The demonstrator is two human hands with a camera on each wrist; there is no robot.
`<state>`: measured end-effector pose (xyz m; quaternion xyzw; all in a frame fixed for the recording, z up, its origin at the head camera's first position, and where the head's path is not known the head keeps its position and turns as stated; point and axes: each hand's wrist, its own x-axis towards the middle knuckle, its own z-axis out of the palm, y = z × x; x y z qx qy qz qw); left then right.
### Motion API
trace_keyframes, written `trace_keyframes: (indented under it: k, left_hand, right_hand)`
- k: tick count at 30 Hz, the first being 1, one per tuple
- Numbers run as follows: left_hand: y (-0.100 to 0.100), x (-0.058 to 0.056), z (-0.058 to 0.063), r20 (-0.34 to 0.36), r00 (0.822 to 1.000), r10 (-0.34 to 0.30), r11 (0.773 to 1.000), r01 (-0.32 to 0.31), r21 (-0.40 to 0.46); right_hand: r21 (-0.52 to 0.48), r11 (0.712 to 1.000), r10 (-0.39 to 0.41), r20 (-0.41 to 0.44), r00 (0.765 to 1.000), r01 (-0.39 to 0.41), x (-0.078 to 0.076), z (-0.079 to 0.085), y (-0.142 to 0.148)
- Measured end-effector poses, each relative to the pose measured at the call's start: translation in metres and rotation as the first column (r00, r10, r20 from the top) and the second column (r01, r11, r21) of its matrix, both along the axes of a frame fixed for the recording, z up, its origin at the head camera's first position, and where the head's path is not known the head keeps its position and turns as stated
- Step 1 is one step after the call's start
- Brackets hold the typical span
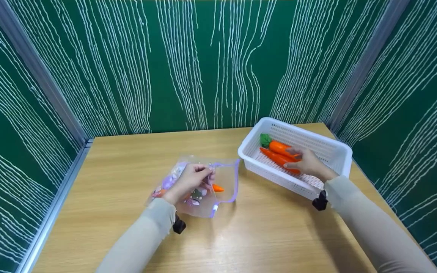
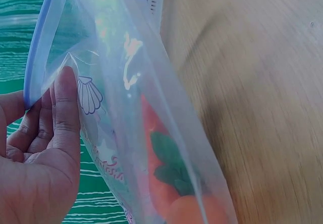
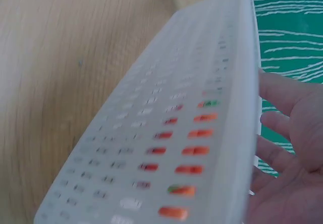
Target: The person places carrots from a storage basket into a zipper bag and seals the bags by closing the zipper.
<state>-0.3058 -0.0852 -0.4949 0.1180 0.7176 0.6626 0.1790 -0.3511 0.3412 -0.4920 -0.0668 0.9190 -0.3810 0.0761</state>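
Note:
My left hand (image 1: 192, 179) pinches the clear printed zip bag (image 1: 199, 209) by its side near the purple-edged mouth. Through the plastic, orange carrots (image 2: 194, 211) and a green leafy top (image 2: 169, 156) show, and an orange tip (image 1: 217, 188) points toward the opening. My right hand (image 1: 308, 163) reaches into the white perforated basket (image 1: 275, 181), thumb and fingers spread over its contents. Under the fingertips lie an orange carrot (image 1: 278, 146) with a green top and a redder, long tapered vegetable (image 1: 273, 156). In the right wrist view the basket wall hides the fingertips.
The wooden table (image 1: 120, 170) carries the bag at the middle and the basket at the back right. Green panels with white wavy lines (image 1: 218, 76) enclose the table at the back and sides, joined by grey metal posts (image 1: 44, 76).

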Motion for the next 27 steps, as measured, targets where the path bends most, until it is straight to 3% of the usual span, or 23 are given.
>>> trace_keyframes:
  k: [21,27]
  left_hand:
    - [0.000,-0.002,0.001,0.013,1.000,0.004,0.999,-0.004,-0.035]
    - [0.000,-0.002,0.000,0.015,1.000,0.005,1.000,-0.005,-0.022]
  right_hand:
    - [0.063,0.998,0.006,0.083,0.997,-0.011,-0.004,-0.014,0.019]
    - [0.089,0.994,0.052,0.061,0.997,-0.058,-0.006,-0.017,0.022]
